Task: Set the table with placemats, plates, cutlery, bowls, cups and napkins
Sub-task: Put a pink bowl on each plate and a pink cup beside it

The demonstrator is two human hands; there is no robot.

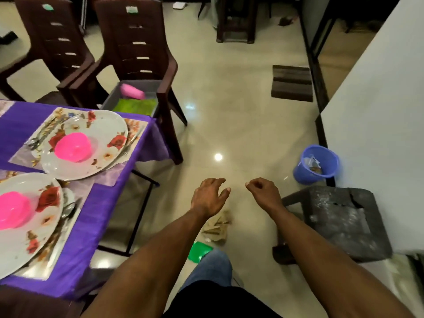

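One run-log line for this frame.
left hand empty | right hand empty | both over floor | pink cup in grey bin

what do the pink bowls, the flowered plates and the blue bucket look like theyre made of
Pink bowls: probably plastic, opaque neon colour with a dull sheen.
Flowered plates: likely melamine or glazed ceramic; glossy white with printed roses, can't tell which.
Blue bucket: thin plastic, slightly translucent walls.
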